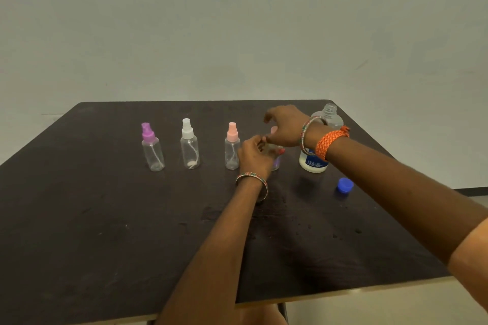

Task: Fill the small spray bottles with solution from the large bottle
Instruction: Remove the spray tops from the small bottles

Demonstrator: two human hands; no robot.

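On the dark tabletop (105, 219), a fourth small clear spray bottle with a pink top (274, 163) stands upright just right of the pink-capped one (232, 146), mostly hidden between both hands. The left hand (254, 154) wraps around its body from the near side; the right hand (286, 126) hovers at its cap, fingers loosely curled, whether gripping I cannot tell. The large clear uncapped bottle (327, 120) stands just right, nearer the right hand.
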